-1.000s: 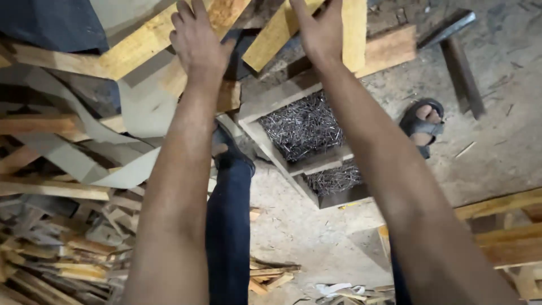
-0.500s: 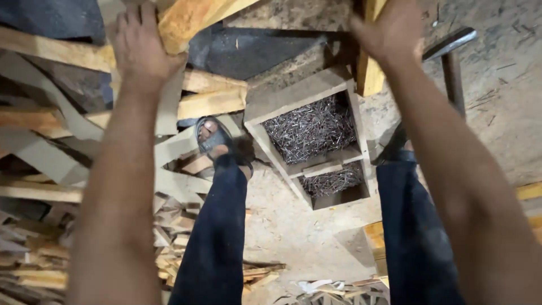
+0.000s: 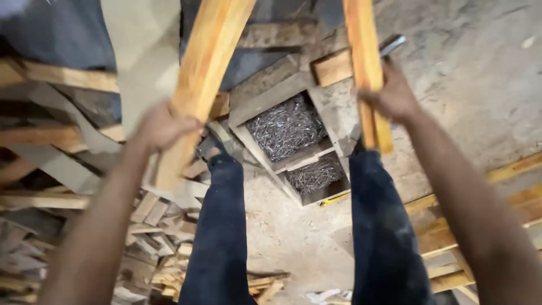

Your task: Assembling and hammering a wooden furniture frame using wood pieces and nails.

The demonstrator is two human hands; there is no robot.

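Note:
My left hand [image 3: 161,127] grips a thick light-coloured wooden plank [image 3: 206,73] that runs up and out of the top of the view. My right hand [image 3: 389,96] holds a narrower wooden plank [image 3: 366,62], also held upright, its lower end just below my fingers. Both arms reach forward over my legs in dark trousers [image 3: 217,226]. Between my feet on the floor lies a wooden box [image 3: 271,101] with two compartments full of metal nails [image 3: 285,127].
Stacked planks and offcuts [image 3: 51,141] lie to the left, with small wood scraps [image 3: 158,248] by my left leg. More planks [image 3: 451,226] lie at the right. A hammer head [image 3: 392,44] shows beyond my right hand. The floor is dusty concrete [image 3: 474,85].
Both hands have drawn back toward me, pulling the two planks up off the pile; the planks now stand upright in my grip. The view has tilted down over my legs.

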